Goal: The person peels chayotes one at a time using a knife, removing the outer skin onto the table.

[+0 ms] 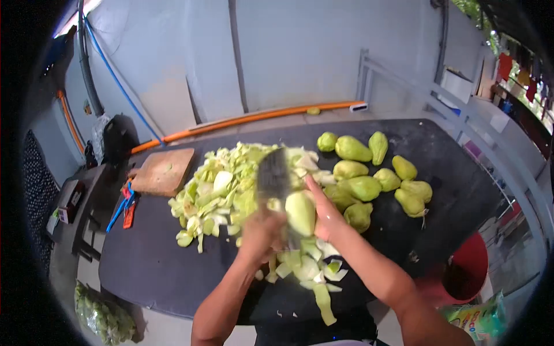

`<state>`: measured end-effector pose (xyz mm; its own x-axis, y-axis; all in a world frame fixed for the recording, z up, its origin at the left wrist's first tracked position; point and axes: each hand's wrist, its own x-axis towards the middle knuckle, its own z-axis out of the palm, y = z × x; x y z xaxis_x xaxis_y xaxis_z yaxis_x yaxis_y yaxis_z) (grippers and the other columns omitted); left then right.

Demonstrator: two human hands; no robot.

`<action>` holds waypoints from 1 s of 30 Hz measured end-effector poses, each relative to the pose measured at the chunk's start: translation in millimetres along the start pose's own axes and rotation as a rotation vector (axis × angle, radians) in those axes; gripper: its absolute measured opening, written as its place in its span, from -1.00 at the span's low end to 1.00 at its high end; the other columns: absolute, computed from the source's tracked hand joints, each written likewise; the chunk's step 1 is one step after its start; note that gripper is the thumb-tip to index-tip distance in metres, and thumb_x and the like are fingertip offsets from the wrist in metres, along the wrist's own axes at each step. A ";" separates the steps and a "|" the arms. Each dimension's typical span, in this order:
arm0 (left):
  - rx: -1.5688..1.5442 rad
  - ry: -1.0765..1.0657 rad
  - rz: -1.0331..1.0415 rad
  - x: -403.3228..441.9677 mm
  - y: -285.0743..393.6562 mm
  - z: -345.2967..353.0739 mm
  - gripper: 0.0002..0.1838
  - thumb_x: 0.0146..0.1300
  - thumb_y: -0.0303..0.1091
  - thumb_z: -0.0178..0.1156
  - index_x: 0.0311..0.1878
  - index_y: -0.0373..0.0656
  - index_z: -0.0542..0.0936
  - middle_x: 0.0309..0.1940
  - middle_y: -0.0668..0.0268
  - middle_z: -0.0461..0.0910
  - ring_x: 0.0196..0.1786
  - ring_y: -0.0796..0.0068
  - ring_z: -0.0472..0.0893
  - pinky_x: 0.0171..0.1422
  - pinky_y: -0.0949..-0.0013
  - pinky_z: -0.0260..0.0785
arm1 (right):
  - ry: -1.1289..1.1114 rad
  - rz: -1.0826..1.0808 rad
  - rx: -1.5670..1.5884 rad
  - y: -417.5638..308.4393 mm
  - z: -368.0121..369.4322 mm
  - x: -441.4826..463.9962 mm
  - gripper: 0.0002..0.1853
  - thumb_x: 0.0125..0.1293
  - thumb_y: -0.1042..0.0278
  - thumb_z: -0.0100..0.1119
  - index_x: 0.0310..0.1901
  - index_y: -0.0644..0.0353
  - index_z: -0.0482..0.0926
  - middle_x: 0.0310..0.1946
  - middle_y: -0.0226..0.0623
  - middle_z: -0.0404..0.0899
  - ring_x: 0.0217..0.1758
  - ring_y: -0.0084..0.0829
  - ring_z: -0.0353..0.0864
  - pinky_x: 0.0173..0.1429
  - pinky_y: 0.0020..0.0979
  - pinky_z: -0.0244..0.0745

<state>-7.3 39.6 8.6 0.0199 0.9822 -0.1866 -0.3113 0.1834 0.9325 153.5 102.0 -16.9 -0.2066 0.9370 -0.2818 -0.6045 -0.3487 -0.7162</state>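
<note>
My left hand (261,233) is closed round the handle of a broad-bladed knife (273,173); blade and hand are smeared by motion. The blade points up and away from me. Just right of it, my right hand (327,213) grips a pale, peeled-looking chayote (300,213), with its palm against the fruit's right side. Behind and left of both hands spreads a large heap of cut chayote pieces (222,196). Below them lie more peels and slices (309,268). Several whole green chayotes (363,188) rest to the right of my right hand.
The dark table (156,271) carries a wooden chopping board (164,171) at the left, beside blue and red-handled tools (126,207). A red bucket (468,268) stands by the right edge. A bag of green produce (107,314) sits on the floor at left. An orange pipe (248,120) runs behind.
</note>
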 end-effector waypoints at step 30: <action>0.000 -0.012 0.137 -4.5 -3.0 -19.8 -0.84 0.33 -0.39 0.28 -0.20 -0.31 0.58 -0.69 0.38 0.43 -0.72 0.56 0.39 -0.63 0.44 0.21 | -0.200 -0.138 0.501 -10.1 -8.3 -5.4 -0.50 0.53 0.04 -0.09 0.32 0.19 0.42 0.26 -0.20 0.52 0.37 -0.20 0.45 0.40 0.19 0.26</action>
<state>-25.3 33.9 0.4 -0.0111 0.9985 -0.0540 -0.3122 0.0478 0.9488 167.1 100.3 -13.4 -0.2122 0.9762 -0.0451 -0.9180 -0.2149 -0.3334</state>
